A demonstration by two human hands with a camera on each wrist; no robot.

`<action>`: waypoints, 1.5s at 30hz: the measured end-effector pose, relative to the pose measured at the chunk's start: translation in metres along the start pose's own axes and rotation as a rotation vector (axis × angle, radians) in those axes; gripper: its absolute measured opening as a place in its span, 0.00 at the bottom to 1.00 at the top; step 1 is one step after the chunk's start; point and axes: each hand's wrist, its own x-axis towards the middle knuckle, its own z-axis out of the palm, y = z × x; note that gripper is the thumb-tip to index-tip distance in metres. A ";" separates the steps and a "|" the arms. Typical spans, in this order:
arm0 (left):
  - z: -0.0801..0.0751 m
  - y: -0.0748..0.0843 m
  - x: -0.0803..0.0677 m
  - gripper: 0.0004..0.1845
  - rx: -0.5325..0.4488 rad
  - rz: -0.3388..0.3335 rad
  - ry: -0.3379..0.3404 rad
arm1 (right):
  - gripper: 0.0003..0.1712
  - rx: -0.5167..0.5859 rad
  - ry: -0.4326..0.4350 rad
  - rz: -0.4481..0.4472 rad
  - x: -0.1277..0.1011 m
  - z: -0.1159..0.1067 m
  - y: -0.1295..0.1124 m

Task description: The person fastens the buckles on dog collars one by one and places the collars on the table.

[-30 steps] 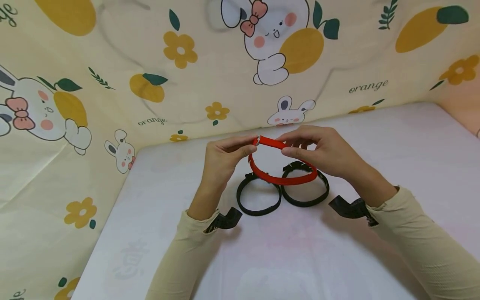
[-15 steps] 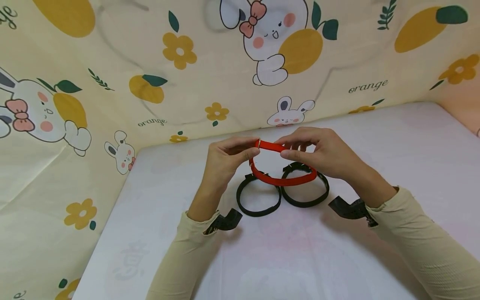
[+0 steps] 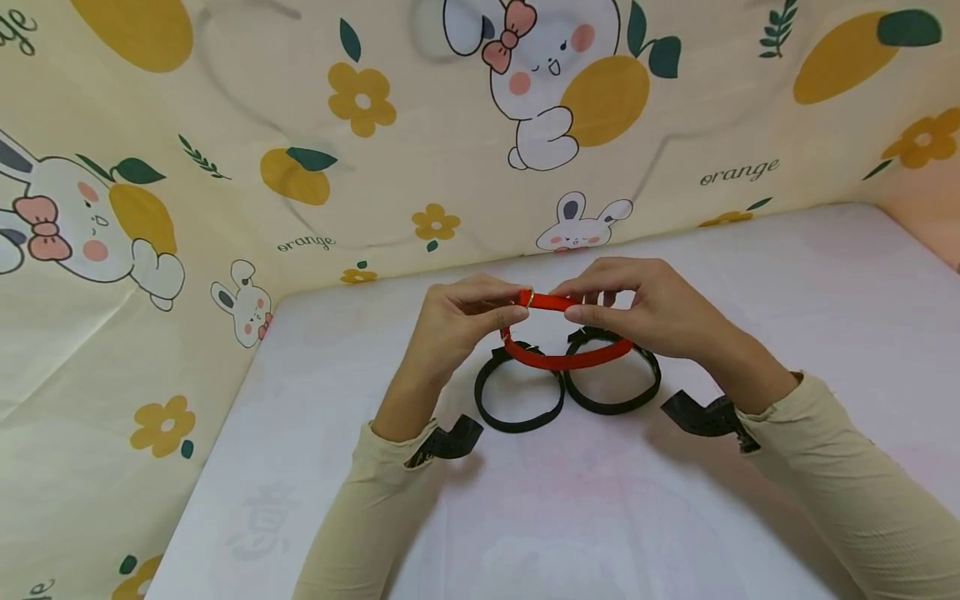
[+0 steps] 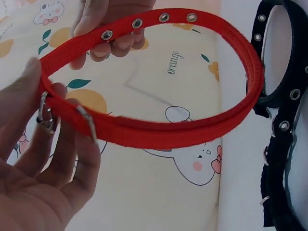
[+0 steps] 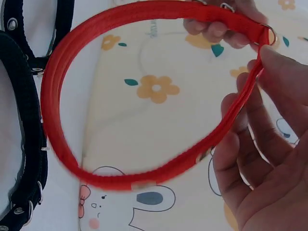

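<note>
A red pet collar [image 3: 567, 362], looped and held up above the table, has several metal eyelets [image 4: 137, 23] along its strap. My left hand [image 3: 468, 321] pinches it between thumb and fingers at the buckle [image 4: 45, 113]. On the opposite side of that metal ring, my right hand [image 3: 637, 296] pinches the strap. Behind the red loop two black collars lie side by side on the table: one black collar [image 3: 513, 428] to the left, another black collar [image 3: 611, 409] to the right. The red loop overlaps both in the head view.
A white-covered table [image 3: 570, 517] spreads out under both arms. Behind and to the left hangs a cream cloth [image 3: 450, 150] printed with rabbits, flowers and oranges. Black straps [image 3: 453, 437] stick out at both sleeve cuffs.
The buckle end of the red collar has come down and slightly right with my left hand. My right hand has barely shifted, and the black collars lie where they were.
</note>
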 end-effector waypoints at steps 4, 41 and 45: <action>0.003 -0.002 0.001 0.11 0.035 -0.011 -0.018 | 0.13 -0.013 0.008 0.014 0.000 0.001 -0.002; -0.004 0.001 -0.001 0.13 0.091 -0.109 0.114 | 0.12 -0.138 0.017 0.154 0.001 -0.008 -0.004; -0.004 0.001 0.000 0.14 0.072 -0.105 0.094 | 0.12 -0.134 0.023 0.160 -0.001 -0.011 -0.004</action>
